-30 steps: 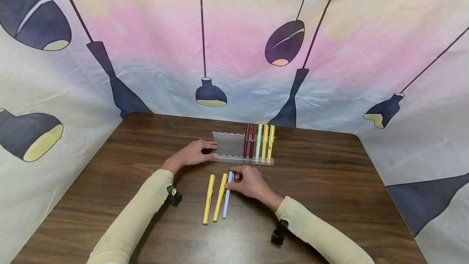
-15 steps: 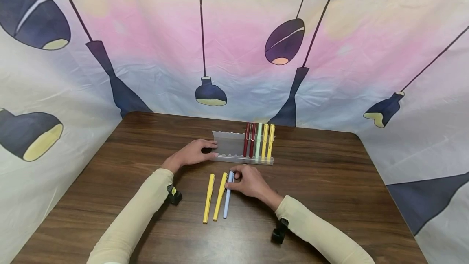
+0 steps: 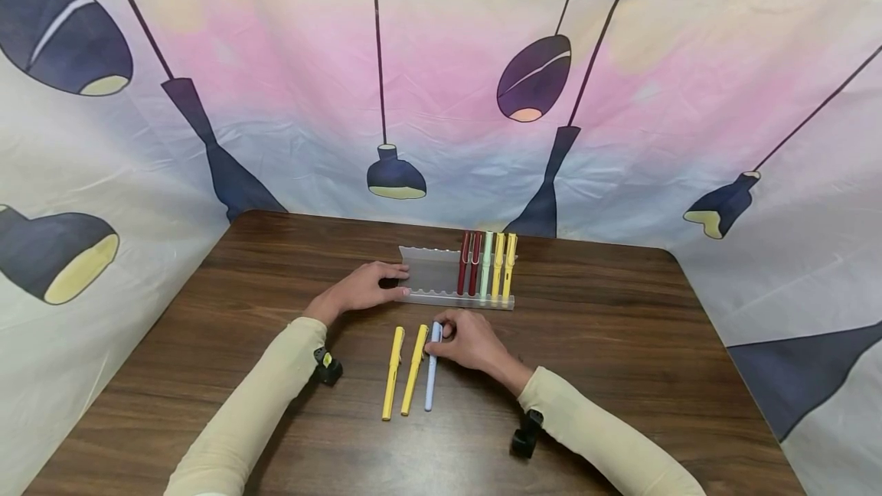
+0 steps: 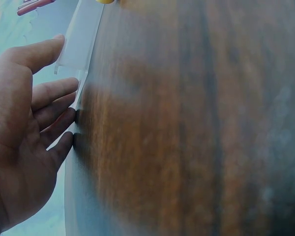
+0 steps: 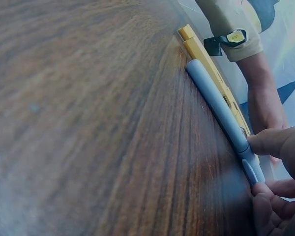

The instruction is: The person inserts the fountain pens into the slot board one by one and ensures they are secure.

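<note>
A clear pen rack (image 3: 430, 275) stands near the back of the table. Two dark red pens (image 3: 469, 266), a pale green pen (image 3: 486, 266) and two yellow pens (image 3: 504, 270) lean in its right half. At its left end, my left hand (image 3: 361, 288) touches the rack with thumb and extended fingers. In front of the rack, my right hand (image 3: 472, 341) pinches the cap end of a light blue pen (image 3: 430, 385) between thumb and fingers; this pen lies at table level. To its left lie two loose yellow pens, a nearer one (image 3: 414, 373) and an outer one (image 3: 393, 375).
The brown wooden table (image 3: 592, 327) carries everything. A fabric backdrop (image 3: 296, 98) printed with dark lamps hangs behind and along both sides. Black wrist cameras sit on both forearms.
The light blue pen has shifted slightly to the right with my right hand's fingers on it, widening its gap from the yellow pen. My left hand and the rack have stayed put.
</note>
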`<act>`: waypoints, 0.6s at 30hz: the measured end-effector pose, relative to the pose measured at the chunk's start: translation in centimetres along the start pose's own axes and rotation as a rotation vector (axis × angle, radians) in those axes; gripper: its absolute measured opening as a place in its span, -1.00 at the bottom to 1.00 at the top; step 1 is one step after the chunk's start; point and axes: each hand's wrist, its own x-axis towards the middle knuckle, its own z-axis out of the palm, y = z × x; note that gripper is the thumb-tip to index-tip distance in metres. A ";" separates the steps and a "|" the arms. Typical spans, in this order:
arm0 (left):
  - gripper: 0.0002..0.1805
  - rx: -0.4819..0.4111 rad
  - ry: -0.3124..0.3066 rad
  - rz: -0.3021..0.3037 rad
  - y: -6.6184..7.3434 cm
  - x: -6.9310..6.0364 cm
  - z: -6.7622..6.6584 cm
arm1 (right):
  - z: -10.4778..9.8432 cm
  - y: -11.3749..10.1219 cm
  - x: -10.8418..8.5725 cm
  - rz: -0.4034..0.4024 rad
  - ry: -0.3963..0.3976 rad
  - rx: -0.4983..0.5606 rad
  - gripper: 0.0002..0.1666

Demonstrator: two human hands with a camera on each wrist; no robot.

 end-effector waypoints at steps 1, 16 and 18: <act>-0.39 0.001 0.000 -0.001 0.0 0.0 0.0 | 0.0 0.0 0.0 0.001 0.001 0.001 -0.46; -0.37 0.000 -0.004 -0.010 0.0 -0.1 -0.1 | 0.0 0.1 0.2 0.054 0.033 -0.010 -0.57; -0.37 0.001 -0.005 -0.011 0.0 -0.1 -0.1 | 0.1 0.1 0.3 0.061 0.036 -0.017 -0.55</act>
